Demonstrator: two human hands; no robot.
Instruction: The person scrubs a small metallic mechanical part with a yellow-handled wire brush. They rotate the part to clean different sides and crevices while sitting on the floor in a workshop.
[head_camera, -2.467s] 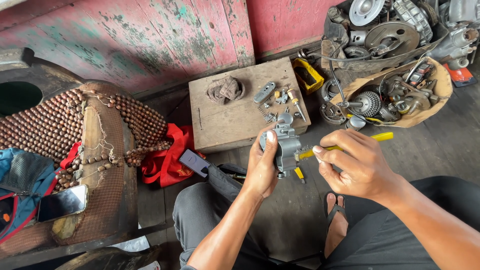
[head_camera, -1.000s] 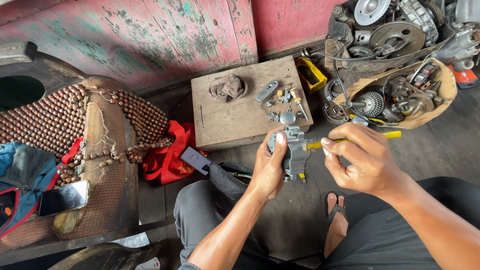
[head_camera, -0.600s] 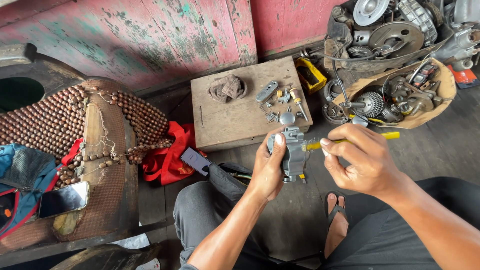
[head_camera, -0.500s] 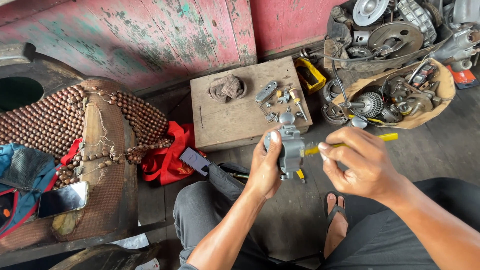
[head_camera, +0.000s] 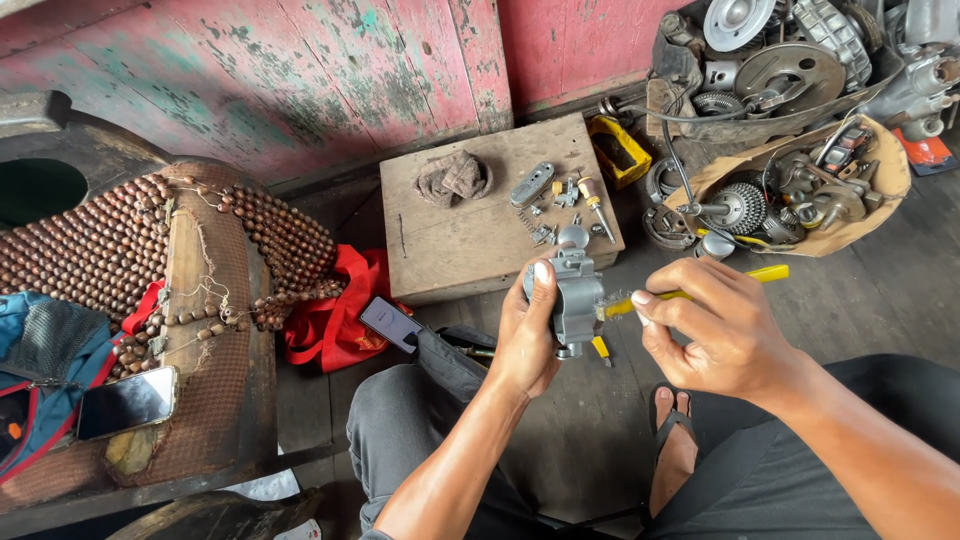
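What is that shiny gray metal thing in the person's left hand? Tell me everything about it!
The small gray cast-metal engine part is blocky, with a round cap on top and ridged sides. It looks dull silver and a bit grimy. The left hand holds it upright above the dark floor, thumb near its top. The yellow-handled tool in the right hand pokes into its right side.

This is a small repair workshop. At 1 o'clock, a pile of engine parts (head_camera: 790, 60) lies on the floor. Small screws (head_camera: 560, 200) cover a wooden board (head_camera: 450, 240).

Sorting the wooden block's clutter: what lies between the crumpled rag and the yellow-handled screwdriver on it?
In the head view, a flat grey metal plate lies between the rag and screwdriver, with small loose parts beside it.
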